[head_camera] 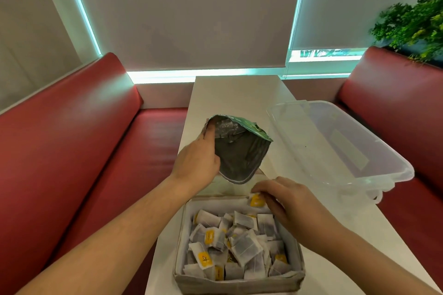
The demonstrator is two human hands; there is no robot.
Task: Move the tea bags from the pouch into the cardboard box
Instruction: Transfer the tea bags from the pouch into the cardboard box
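Observation:
My left hand [196, 160] grips a green foil pouch [239, 148] by its left edge and holds it above the table, its open mouth turned toward me; the silver inside looks empty. Just below it a cardboard box [239, 281] sits at the table's near edge, filled with several white tea bags [244, 246] with yellow tags. My right hand [285, 201] hovers over the box's far right corner, its fingers pinched on a tea bag with a yellow tag [257, 200].
A clear plastic tub [340, 143] lies on the right side of the narrow white table [235, 96], partly over its edge. Red bench seats [72, 151] flank the table. A green plant [412, 24] stands at the far right.

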